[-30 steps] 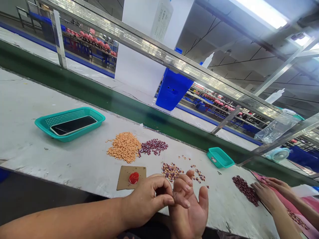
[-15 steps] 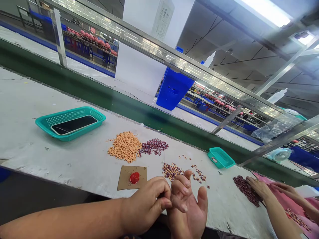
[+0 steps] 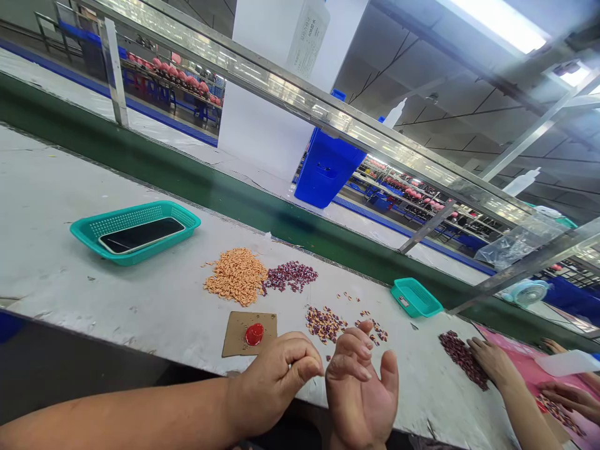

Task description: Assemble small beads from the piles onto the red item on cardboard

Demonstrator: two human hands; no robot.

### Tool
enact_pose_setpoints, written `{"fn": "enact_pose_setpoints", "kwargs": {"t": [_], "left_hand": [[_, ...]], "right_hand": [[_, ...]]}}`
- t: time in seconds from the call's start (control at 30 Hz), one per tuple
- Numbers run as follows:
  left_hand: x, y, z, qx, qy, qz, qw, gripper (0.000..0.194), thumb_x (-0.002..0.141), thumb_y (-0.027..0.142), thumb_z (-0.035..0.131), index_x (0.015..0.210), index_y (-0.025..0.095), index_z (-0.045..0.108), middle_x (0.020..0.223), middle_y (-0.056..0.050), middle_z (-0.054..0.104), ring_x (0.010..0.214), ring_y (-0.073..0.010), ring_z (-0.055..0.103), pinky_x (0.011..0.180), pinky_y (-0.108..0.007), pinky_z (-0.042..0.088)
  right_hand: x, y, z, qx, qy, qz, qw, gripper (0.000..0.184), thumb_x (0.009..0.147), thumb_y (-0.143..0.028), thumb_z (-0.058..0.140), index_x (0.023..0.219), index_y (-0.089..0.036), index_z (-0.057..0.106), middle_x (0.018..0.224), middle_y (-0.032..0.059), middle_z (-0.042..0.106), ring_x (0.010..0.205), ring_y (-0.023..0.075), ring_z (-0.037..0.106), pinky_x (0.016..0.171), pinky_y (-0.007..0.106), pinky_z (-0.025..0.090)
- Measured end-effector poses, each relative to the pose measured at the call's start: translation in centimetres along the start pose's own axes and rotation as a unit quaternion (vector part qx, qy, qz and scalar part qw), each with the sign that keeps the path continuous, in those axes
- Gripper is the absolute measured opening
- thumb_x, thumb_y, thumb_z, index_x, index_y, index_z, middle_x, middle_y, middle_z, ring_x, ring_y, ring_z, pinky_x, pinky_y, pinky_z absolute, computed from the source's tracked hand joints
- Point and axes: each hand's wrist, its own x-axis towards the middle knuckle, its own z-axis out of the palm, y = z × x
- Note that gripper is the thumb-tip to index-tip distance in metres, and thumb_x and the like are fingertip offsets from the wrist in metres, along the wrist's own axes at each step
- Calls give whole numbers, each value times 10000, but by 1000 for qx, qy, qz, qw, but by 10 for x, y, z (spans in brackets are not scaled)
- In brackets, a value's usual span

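The left hand (image 3: 276, 384) pinches something tiny beside the half-open right hand (image 3: 360, 387); a slip could lose it among the speckled pieces (image 3: 325, 325).

Left hand (image 3: 276, 381), right hand (image 3: 360, 394) and left forearm (image 3: 117, 412) are all bare.

no legible text in view, white carton (image 3: 276, 81) with paper label (image 3: 307, 45) of blurred small print, small white tag (image 3: 402, 301) in teal basket (image 3: 417, 299), also unreadable

On my bench (image 3: 140, 300): phone (image 3: 140, 235) in basket (image 3: 94, 235), left; cardboard square (image 3: 233, 337) nearest me; small parts (image 3: 235, 277) behind it; smaller basket (image 3: 415, 297), right.
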Motion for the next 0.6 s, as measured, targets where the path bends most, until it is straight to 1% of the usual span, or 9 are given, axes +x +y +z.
{"fn": "enact_pose_setpoints", "kwargs": {"t": [0.07,0.1,0.17,0.23,0.4,0.6], "left_hand": [[1,0,1,-24,10,-1,1000,213,853,320,514,684,198,473,732,1,507,730,-168,478,724,-297,398],[2,1,2,-31,21,-12,999,164,814,270,550,693,200,465,739,5,501,725,-164,474,715,-295,401],[2,2,5,-41,38,-42,998,84,755,156,549,752,200,477,765,6,505,726,-157,474,704,-290,410],[2,5,8,-49,42,-60,996,140,725,90,519,809,199,495,790,3,517,746,-156,483,718,-293,421],[1,9,9,-47,39,-36,997,172,707,77,544,831,194,518,834,-10,545,799,-164,499,771,-309,424],[0,13,6,-19,30,-48,998,172,686,68,560,792,193,507,796,-1,539,765,-160,494,731,-293,413]], "right_hand": [[-1,0,1,2,1,3,1000,400,766,-170,634,1118,-186,445,794,-32,527,693,73,579,537,147,538],[-2,0,2,4,1,3,1000,403,762,-164,635,1117,-186,444,791,-33,526,687,75,578,533,150,541],[-3,2,4,9,1,3,1000,405,761,-156,634,1117,-187,444,790,-30,526,681,81,578,527,159,547],[-4,3,5,15,2,3,1000,403,763,-159,636,1117,-183,447,792,-22,528,678,87,579,520,165,547],[-5,6,3,9,5,4,1000,386,771,-190,631,1114,-176,456,785,-12,522,670,97,576,499,170,539],[-6,8,-1,-39,20,1,999,352,792,-255,615,1109,-183,482,784,-14,516,664,91,558,489,162,525]]}}
